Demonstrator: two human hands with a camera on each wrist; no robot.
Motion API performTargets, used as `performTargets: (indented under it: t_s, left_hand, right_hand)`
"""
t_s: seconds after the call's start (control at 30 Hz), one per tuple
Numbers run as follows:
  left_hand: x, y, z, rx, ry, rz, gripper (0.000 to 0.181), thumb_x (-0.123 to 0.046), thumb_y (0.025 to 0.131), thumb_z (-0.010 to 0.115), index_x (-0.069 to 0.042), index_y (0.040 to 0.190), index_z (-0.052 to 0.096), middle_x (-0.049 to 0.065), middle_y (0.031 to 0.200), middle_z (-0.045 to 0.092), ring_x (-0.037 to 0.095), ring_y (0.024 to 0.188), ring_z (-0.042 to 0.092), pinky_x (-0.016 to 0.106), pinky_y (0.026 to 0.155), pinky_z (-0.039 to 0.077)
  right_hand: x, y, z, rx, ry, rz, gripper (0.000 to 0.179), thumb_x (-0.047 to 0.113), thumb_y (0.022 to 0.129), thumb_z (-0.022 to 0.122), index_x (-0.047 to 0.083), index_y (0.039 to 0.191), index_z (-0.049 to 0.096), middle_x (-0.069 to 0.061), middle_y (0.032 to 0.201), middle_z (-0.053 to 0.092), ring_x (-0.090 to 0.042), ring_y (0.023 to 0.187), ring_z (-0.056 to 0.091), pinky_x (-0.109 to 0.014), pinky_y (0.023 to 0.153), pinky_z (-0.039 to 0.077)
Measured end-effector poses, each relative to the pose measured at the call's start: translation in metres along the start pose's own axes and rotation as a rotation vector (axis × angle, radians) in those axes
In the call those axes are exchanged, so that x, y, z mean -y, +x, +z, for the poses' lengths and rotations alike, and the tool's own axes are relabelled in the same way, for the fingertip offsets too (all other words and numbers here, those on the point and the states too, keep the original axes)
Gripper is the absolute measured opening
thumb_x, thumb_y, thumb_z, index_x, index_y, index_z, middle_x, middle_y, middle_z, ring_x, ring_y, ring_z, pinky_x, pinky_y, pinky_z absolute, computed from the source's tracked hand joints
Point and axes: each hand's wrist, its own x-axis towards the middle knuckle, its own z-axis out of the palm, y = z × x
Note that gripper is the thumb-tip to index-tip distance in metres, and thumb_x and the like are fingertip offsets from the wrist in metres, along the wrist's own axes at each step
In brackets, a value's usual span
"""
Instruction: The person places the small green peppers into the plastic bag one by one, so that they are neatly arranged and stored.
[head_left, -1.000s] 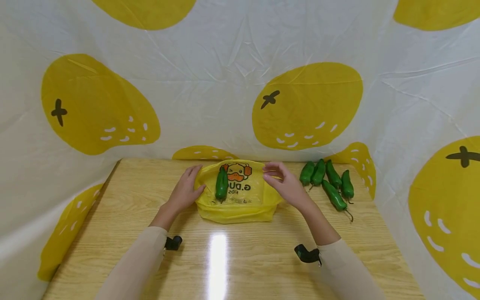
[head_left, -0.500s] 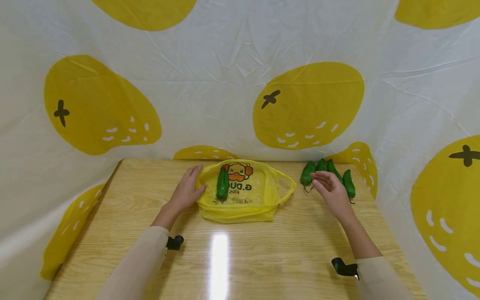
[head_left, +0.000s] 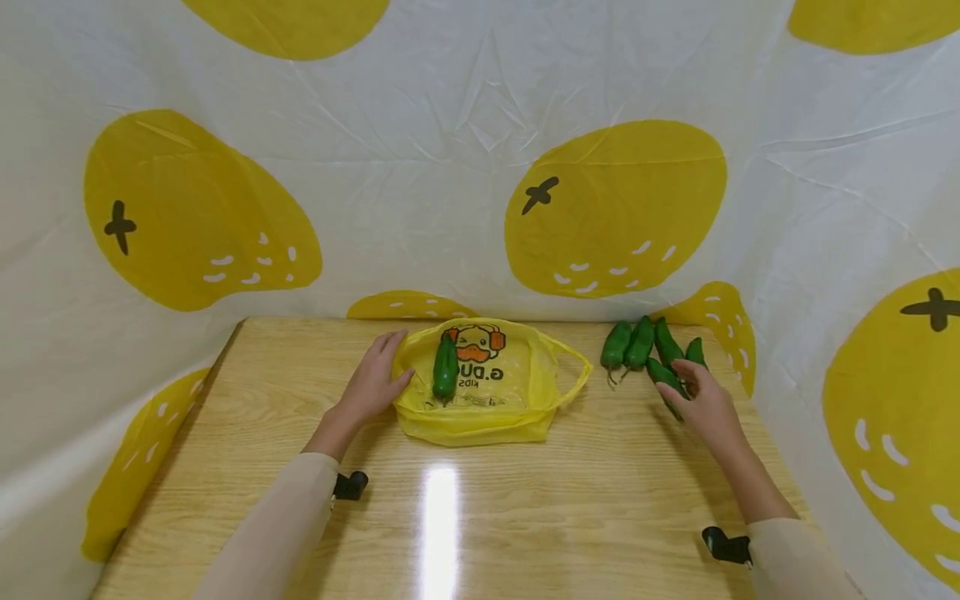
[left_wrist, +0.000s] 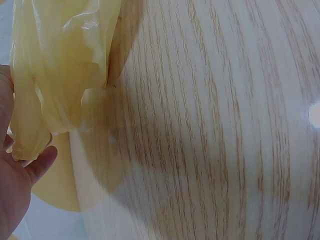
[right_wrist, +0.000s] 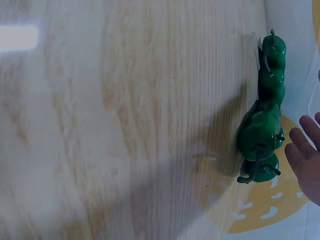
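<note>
A yellow plastic bag (head_left: 480, 429) with a printed duck sits near the table's back edge, mouth open, one handle loop spread to the right. Inside it lies one green chili pepper (head_left: 445, 371). My left hand (head_left: 375, 379) holds the bag's left rim between thumb and fingers; in the left wrist view the thin film (left_wrist: 60, 55) bunches at those fingers. At the right, several green peppers lie grouped. My right hand (head_left: 705, 400) hovers over the front pepper (head_left: 660, 373), partly covering it. In the right wrist view that hand (right_wrist: 310, 160) has its fingers extended beside the peppers (right_wrist: 260, 135).
A pale wooden table (head_left: 525, 517) carries everything, with a bright light reflection at its front middle. A white curtain (head_left: 420, 167) printed with yellow fruit shapes closes off the back and both sides.
My right hand has left the bag's right rim and moved right to the front pepper; the bag's right handle loop now shows. The left hand stays at the left rim.
</note>
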Motion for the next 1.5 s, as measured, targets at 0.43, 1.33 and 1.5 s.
performTargets:
  t_s: [0.43, 1.33, 1.5]
  left_hand:
    - [0.002, -0.001, 0.001, -0.007, -0.021, 0.008, 0.072, -0.018, 0.098, 0.071, -0.007, 0.159, 0.036, 0.022, 0.157, 0.040, 0.043, 0.145, 0.042, 0.059, 0.117, 0.039]
    - [0.002, 0.000, 0.001, -0.001, 0.001, 0.001, 0.073, -0.019, 0.097, 0.072, -0.009, 0.160, 0.035, 0.022, 0.158, 0.040, 0.043, 0.144, 0.042, 0.059, 0.117, 0.040]
    - [0.003, 0.000, 0.001, 0.004, 0.005, -0.002, 0.074, -0.020, 0.098, 0.072, -0.009, 0.160, 0.035, 0.022, 0.158, 0.039, 0.042, 0.145, 0.042, 0.059, 0.117, 0.040]
  right_hand:
    - [-0.014, 0.002, 0.012, 0.003, -0.141, 0.051, 0.070, 0.034, 0.104, 0.063, -0.014, 0.149, 0.039, -0.041, 0.144, 0.046, -0.058, 0.127, 0.048, -0.070, 0.099, 0.045]
    - [-0.010, 0.004, 0.017, 0.045, -0.261, 0.169, 0.065, 0.021, 0.099, 0.056, -0.024, 0.141, 0.036, -0.049, 0.129, 0.042, -0.063, 0.112, 0.049, -0.068, 0.086, 0.047]
    - [-0.012, 0.005, 0.015, 0.040, -0.237, 0.163, 0.063, 0.022, 0.102, 0.057, -0.023, 0.141, 0.039, -0.049, 0.130, 0.047, -0.061, 0.111, 0.054, -0.066, 0.085, 0.050]
